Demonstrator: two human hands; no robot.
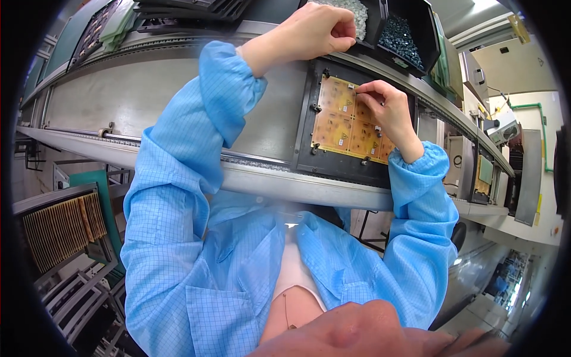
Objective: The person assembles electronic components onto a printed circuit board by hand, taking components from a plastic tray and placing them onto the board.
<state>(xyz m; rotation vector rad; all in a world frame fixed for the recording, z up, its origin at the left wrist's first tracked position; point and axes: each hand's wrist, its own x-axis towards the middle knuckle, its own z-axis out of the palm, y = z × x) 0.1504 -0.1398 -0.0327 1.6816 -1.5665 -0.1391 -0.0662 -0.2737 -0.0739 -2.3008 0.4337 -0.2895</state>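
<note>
My right hand [388, 107] reaches over a yellow circuit board panel [331, 122], its thumb and index finger pinched at a small white connector [351, 87] near the panel's far edge. The panel lies in a black carrier frame [306, 156] with small black clips around it. Farther off and to the left, my left hand [315, 33] is raised with curled fingers beside a bin of small white parts [354, 15]. Whatever its fingertips may hold is hidden.
Right of the white parts stands a black bin of dark blue parts [401, 41]. The carrier rests on a conveyor line with metal rails [262, 160]. Black trays [187, 15] are stacked at the far left. A rack of upright boards [62, 229] stands lower left.
</note>
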